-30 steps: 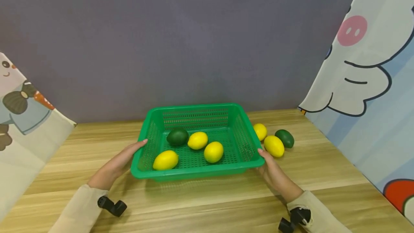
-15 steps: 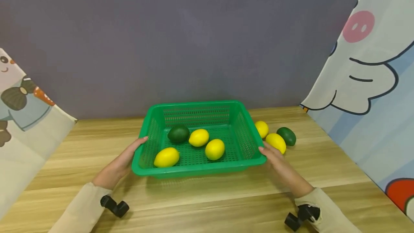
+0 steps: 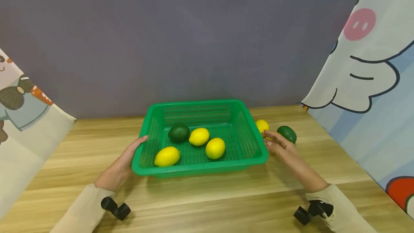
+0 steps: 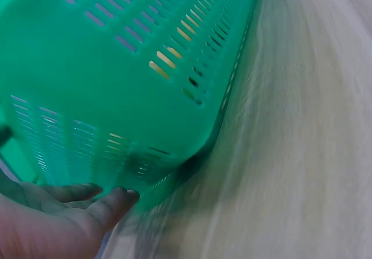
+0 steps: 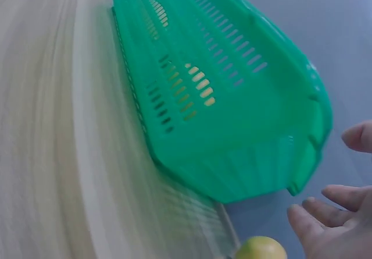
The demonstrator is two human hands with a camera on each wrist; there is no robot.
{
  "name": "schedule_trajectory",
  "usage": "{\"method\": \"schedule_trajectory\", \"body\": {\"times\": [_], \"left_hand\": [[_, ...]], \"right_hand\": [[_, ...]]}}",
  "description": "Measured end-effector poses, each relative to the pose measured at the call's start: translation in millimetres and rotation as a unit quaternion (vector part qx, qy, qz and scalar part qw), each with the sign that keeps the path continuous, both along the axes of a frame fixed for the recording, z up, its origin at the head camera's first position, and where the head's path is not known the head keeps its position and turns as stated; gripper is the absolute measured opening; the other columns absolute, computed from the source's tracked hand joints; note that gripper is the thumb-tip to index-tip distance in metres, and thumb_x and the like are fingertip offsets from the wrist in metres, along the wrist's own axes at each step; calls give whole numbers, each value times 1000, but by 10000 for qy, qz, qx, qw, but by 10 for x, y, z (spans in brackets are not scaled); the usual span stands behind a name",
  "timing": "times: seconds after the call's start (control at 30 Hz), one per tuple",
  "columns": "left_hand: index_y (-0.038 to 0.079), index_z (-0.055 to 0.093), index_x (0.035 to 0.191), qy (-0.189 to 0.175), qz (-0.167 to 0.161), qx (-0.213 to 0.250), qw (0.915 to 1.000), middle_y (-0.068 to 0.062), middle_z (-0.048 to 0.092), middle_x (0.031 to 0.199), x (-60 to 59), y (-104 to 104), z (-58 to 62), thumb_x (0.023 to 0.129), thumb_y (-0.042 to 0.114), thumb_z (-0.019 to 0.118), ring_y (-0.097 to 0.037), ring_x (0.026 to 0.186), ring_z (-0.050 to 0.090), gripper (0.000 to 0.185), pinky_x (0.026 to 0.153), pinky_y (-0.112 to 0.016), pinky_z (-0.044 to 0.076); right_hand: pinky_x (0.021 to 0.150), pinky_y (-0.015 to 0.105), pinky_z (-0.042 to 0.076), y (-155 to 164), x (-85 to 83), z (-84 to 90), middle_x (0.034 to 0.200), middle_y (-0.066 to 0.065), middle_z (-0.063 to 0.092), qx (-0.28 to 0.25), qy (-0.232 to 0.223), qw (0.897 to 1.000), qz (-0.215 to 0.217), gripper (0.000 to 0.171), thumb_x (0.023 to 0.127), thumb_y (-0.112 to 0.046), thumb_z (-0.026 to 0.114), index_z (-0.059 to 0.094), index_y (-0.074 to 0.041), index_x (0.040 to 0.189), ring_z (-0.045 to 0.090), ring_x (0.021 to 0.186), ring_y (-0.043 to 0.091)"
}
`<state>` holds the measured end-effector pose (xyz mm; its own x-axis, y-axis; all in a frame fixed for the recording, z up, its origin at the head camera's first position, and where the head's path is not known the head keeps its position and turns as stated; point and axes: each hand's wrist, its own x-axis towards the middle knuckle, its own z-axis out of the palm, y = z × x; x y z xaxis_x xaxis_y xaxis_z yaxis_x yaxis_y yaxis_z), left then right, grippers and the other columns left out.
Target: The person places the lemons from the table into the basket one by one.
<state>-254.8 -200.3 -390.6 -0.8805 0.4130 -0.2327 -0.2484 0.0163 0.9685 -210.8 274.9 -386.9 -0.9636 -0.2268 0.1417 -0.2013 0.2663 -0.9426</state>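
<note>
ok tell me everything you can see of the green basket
The green basket is a rectangular tray of what looks like plastic, with slotted walls, a perforated floor and a rolled rim. It sits level on the wooden table. Inside lie three yellow lemons and one dark green fruit. The left hand rests against its left rim; the right hand is just off its right side, over the fruit lying there.

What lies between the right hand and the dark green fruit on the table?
Nothing: in the head view, only bare table separates the right hand from the dark green fruit.
</note>
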Motion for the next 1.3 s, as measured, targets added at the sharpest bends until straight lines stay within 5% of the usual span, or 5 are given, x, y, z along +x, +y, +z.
{"method": "schedule_trajectory", "body": {"times": [0.43, 0.57, 0.77, 1.0, 1.3], "left_hand": [[3, 12, 139, 86, 78, 258, 9996, 0, 54, 104, 5, 18, -7, 99, 45, 24, -10, 91, 57, 59, 81, -29, 49], [4, 11, 141, 93, 74, 280, 9995, 0, 54, 105, -1, 35, -9, 99, 46, 25, -10, 93, 56, 61, 82, -29, 49], [4, 17, 138, 87, 98, 345, 9993, 2, 54, 105, 3, 45, 13, 99, 44, 24, -10, 93, 56, 56, 83, -29, 48], [3, 17, 137, 94, 117, 312, 9994, 2, 54, 105, 8, 37, 30, 99, 45, 24, -10, 93, 56, 57, 83, -28, 48], [5, 19, 135, 73, 44, 461, 9989, 2, 54, 106, 8, 34, 9, 99, 45, 24, -9, 94, 56, 53, 84, -28, 48]], "right_hand": [[87, 10, 40, 408, -110, 137, 118, -26, 54, 570, 975, 9905, -790, 34, 100, -16, 45, 51, -2, 131, 49, 110, -6], [85, 6, 36, 556, -177, 146, 122, -17, 56, 936, 1209, 9831, -1009, 33, 101, -18, 44, 53, -4, 130, 47, 108, -8], [83, 6, 37, 699, -285, 138, 135, 20, 48, 1581, 1048, 9738, -1251, 43, 102, -25, 41, 46, 4, 134, 46, 105, -8], [96, 63, 33, 829, -458, 43, 138, 34, 37, 2203, 763, 9654, -1167, 45, 99, -17, 45, 39, 10, 135, 36, 124, 50], [93, 70, 30, 964, -597, -32, 141, 37, 29, 2704, 413, 9607, -461, 57, 89, -2, 58, 32, 8, 139, 25, 126, 57]]}}
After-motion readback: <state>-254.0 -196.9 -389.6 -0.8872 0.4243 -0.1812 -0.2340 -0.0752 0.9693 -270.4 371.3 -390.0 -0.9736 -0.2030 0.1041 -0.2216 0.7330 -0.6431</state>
